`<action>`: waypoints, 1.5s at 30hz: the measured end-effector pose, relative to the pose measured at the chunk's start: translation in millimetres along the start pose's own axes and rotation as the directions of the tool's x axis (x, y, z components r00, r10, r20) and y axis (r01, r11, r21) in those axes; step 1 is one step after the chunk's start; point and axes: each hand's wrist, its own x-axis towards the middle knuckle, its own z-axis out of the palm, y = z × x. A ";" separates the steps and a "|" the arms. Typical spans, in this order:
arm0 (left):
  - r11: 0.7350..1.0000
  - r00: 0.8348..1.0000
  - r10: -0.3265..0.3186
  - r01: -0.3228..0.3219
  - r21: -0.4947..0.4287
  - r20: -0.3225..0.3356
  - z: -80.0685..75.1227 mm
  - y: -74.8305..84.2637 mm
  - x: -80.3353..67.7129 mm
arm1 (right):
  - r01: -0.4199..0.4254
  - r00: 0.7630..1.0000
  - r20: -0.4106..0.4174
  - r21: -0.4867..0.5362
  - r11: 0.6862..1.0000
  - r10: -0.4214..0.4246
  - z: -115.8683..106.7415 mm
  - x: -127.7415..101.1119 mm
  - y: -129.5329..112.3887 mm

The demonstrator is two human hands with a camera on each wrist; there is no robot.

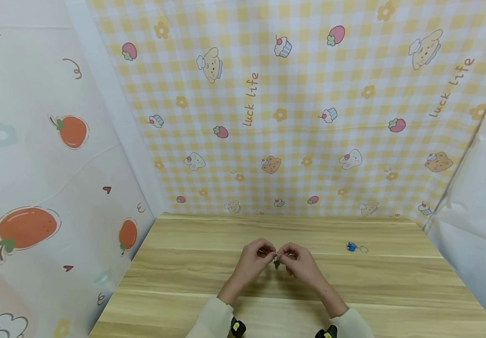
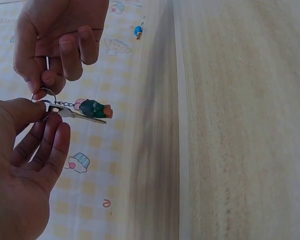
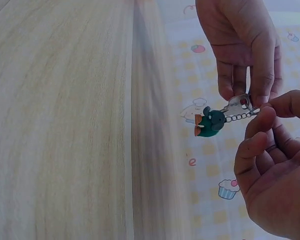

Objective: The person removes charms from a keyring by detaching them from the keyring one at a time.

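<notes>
Above the table, my left hand and right hand meet fingertip to fingertip at a metal split ring. In the left wrist view, the left thumb and fingers pinch the ring beside the head of a silver key. The right fingertips pinch the ring from the other side. A short chain hangs from it, with a small green figurine with orange feet at its end. Fingers partly cover the ring, so I cannot tell whether the key is fully threaded on it.
A blue figurine keychain with its own ring lies on the wooden table, right of my hands. Behind the table hangs a yellow checked cloth. A printed white cloth covers the left side and a white one the right.
</notes>
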 end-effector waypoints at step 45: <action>0.953 0.972 0.228 -0.234 0.190 0.056 3.3 3.4 -6.2 | 0.017 1.000 0.010 -0.032 0.999 -0.016 -0.4 -0.9 2.5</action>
